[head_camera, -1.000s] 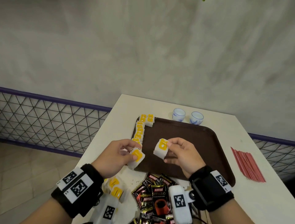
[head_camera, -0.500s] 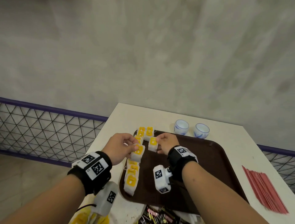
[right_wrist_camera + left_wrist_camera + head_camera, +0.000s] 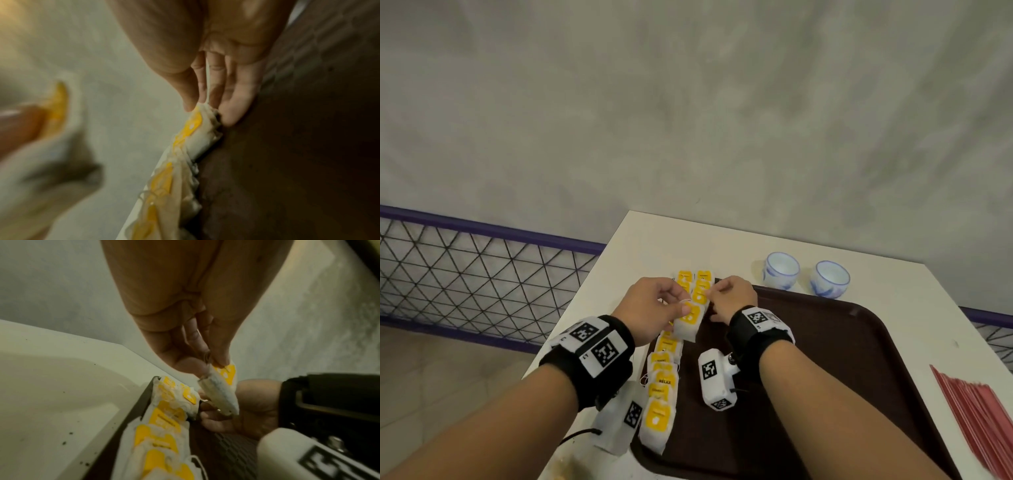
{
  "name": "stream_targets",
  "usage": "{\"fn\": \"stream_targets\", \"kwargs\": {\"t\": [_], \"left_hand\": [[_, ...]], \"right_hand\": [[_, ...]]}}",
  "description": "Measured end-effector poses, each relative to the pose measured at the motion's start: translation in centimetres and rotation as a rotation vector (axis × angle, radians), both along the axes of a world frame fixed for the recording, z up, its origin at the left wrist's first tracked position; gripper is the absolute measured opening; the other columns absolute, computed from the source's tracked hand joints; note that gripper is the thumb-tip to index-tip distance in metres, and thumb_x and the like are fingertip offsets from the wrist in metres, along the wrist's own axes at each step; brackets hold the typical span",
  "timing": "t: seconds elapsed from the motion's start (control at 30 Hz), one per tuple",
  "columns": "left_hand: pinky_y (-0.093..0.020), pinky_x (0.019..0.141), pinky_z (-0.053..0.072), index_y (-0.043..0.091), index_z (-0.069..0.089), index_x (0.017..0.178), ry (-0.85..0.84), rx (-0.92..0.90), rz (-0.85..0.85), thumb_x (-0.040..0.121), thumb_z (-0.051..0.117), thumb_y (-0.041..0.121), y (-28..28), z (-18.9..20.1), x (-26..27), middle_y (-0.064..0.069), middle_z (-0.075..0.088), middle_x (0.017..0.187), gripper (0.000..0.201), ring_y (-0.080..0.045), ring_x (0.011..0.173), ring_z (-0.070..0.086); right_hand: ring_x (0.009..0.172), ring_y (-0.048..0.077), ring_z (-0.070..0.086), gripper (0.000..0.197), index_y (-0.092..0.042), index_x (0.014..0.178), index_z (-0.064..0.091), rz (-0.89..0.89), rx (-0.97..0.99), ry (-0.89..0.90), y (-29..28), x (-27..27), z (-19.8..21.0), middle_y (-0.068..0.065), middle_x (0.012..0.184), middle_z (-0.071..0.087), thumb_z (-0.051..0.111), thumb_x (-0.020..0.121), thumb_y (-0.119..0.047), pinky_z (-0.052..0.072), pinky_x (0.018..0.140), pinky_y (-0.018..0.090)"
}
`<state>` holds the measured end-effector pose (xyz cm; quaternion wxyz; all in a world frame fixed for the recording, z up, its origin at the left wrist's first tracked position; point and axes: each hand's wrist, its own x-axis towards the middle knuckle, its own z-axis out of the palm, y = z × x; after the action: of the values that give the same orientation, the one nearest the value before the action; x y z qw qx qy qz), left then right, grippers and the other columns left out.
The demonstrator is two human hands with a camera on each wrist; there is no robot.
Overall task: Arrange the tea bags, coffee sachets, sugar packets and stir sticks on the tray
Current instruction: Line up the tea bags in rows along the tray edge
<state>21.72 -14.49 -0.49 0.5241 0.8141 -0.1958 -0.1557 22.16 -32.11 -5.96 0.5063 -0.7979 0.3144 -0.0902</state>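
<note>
Several white tea bags with yellow tags (image 3: pixel 662 380) lie in a row along the left rim of the brown tray (image 3: pixel 825 342). A short second column starts at the far left corner. My left hand (image 3: pixel 683 306) pinches one tea bag (image 3: pixel 690 322) by its top and holds it tilted above the row; the left wrist view shows the same tea bag (image 3: pixel 223 386) between thumb and finger. My right hand (image 3: pixel 710 294) pinches the edge of another tea bag (image 3: pixel 195 128) that rests in the second column, on the tray. Red stir sticks (image 3: pixel 979 418) lie on the table right of the tray.
Two small white and blue cups (image 3: pixel 780 270) (image 3: pixel 828 279) stand on the white table (image 3: pixel 640 246) behind the tray. A wire mesh railing (image 3: pixel 465 274) runs past the table's left edge. The tray's middle and right part are bare.
Both hands have moved from the tray's near edge to its far left corner, each carrying a tea bag. The right one now rests on the tray. The coffee sachets have dropped out of view.
</note>
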Motion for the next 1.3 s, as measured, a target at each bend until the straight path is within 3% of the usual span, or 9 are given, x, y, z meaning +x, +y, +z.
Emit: {"fn": "stream_targets", "kwargs": {"t": [0.07,0.17,0.3,0.5,0.67,0.87,0.97,1.13,1.3], "left_hand": [[-0.019,0.053,0.051,0.017,0.065,0.082,-0.010,-0.002,0.003,0.083,0.069,0.011,-0.2,-0.2,0.2,0.000,0.059,0.075,0.008,-0.012,0.065,0.057],[-0.021,0.053,0.050,0.017,0.064,0.081,0.001,-0.025,0.010,0.083,0.070,0.011,-0.5,-0.5,0.5,0.001,0.058,0.073,0.009,-0.012,0.063,0.056],[-0.021,0.053,0.050,0.019,0.064,0.078,-0.003,-0.056,-0.001,0.082,0.070,0.011,-1.2,-0.3,0.3,0.000,0.059,0.073,0.011,-0.012,0.062,0.056],[-0.025,0.070,0.047,0.028,0.065,0.087,-0.095,0.052,0.036,0.078,0.074,0.023,1.1,1.1,-0.4,0.009,0.066,0.088,0.014,-0.012,0.075,0.062],[-0.019,0.078,0.050,0.036,0.058,0.102,-0.189,0.587,-0.242,0.076,0.071,0.046,9.5,2.9,-3.0,0.018,0.060,0.098,0.030,0.000,0.086,0.059],[-0.012,0.084,0.045,0.052,0.047,0.104,-0.048,0.786,-0.334,0.038,0.050,0.089,17.2,1.3,-8.0,0.030,0.049,0.106,0.076,0.009,0.096,0.050],[-0.009,0.084,0.044,0.047,0.046,0.113,-0.037,0.743,-0.314,0.052,0.069,0.070,18.2,0.1,-10.2,0.024,0.051,0.108,0.069,0.007,0.095,0.053],[-0.016,0.082,0.047,0.047,0.044,0.105,-0.050,0.725,-0.243,0.052,0.058,0.058,17.9,-2.2,-11.9,0.020,0.048,0.101,0.056,0.002,0.089,0.052],[-0.011,0.067,0.040,0.032,0.054,0.106,-0.093,0.712,-0.186,0.076,0.065,0.028,17.5,-3.0,-12.5,0.013,0.057,0.094,0.032,-0.001,0.075,0.050]], "right_hand": [[0.073,0.016,0.060,0.014,-0.017,0.080,0.057,0.054,-0.136,-0.041,-0.1,-1.4,1.5,-0.002,0.078,0.061,0.068,0.086,-0.022,0.054,0.073,0.034],[0.074,0.016,0.059,0.017,-0.017,0.089,0.061,0.278,0.101,-0.091,0.4,-4.2,4.2,0.004,0.086,0.064,0.059,0.093,-0.033,0.055,0.064,0.032],[0.056,0.011,0.060,0.007,-0.007,0.094,0.064,0.492,0.240,-0.091,0.9,-6.8,5.2,0.008,0.066,0.064,0.066,0.088,-0.008,0.050,0.051,0.019],[0.046,0.009,0.055,0.010,-0.005,0.089,0.059,0.247,0.118,-0.054,-0.1,-5.8,3.7,0.008,0.060,0.060,0.063,0.086,0.004,0.046,0.042,0.016],[0.052,0.014,0.057,0.021,-0.016,0.074,0.056,0.257,0.017,0.116,0.3,-4.3,2.2,0.006,0.061,0.060,0.063,0.087,0.000,0.048,0.046,0.022],[0.052,0.020,0.060,0.022,-0.015,0.076,0.052,0.152,-0.018,0.121,1.4,-2.9,1.4,0.012,0.066,0.065,0.068,0.082,0.000,0.057,0.060,0.035],[0.059,0.024,0.063,0.024,-0.016,0.078,0.052,0.122,0.010,0.091,1.5,-3.1,1.5,0.016,0.078,0.069,0.072,0.080,-0.002,0.061,0.072,0.043],[0.086,0.025,0.064,0.026,-0.017,0.096,0.053,0.165,-0.189,0.090,1.8,-5.2,3.4,0.006,0.091,0.065,0.074,0.080,-0.018,0.054,0.083,0.038],[0.080,0.014,0.063,0.024,-0.025,0.097,0.060,0.649,-0.477,0.158,7.9,-13.7,9.1,-0.006,0.086,0.066,0.071,0.080,-0.037,0.052,0.077,0.030]]}}
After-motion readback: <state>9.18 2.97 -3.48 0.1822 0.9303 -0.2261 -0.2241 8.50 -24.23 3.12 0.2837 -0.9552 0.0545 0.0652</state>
